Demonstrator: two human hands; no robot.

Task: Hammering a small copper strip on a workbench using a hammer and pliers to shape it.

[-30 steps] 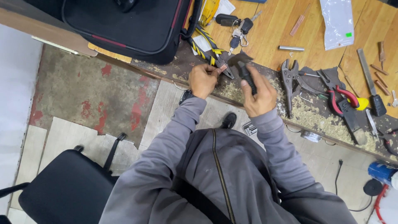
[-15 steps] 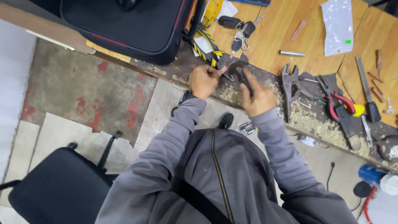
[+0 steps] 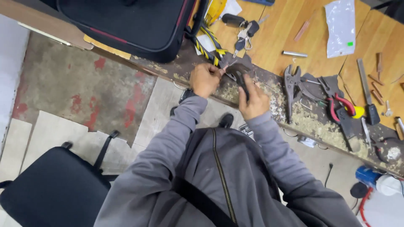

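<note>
While right hand (image 3: 253, 101) grips dark tool (image 3: 240, 77), left hand (image 3: 204, 79) pinches small piece (image 3: 225, 67) at fingertips.

A worn wooden worktop (image 3: 269, 38) runs across the far side, its near edge chipped and dusty. Below lies a stained concrete floor (image 3: 71, 84) with red patches. A black chair (image 3: 50, 193) stands near left.

Keys (image 3: 243, 32) behind hands, pliers (image 3: 291, 86) right
</note>
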